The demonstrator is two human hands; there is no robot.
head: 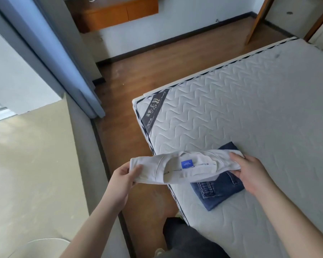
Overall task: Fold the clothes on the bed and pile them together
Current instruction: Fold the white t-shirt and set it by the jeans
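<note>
White folded garment (185, 169) is held stretched between both hands, above the near mattress (250, 112) edge. Left hand (122, 176) is pinched on its left end, out over the floor; right hand (250, 174) is gripped on its right end. Folded jeans (220, 190) are lying flat on the mattress, partly covered by the garment; contact between them can't be confirmed.

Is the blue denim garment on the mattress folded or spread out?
Folded. The blue denim garment lies as a compact rectangle on the white quilted mattress, its elastic waistband doubled at the near edge, partly under the white shirt.
</note>
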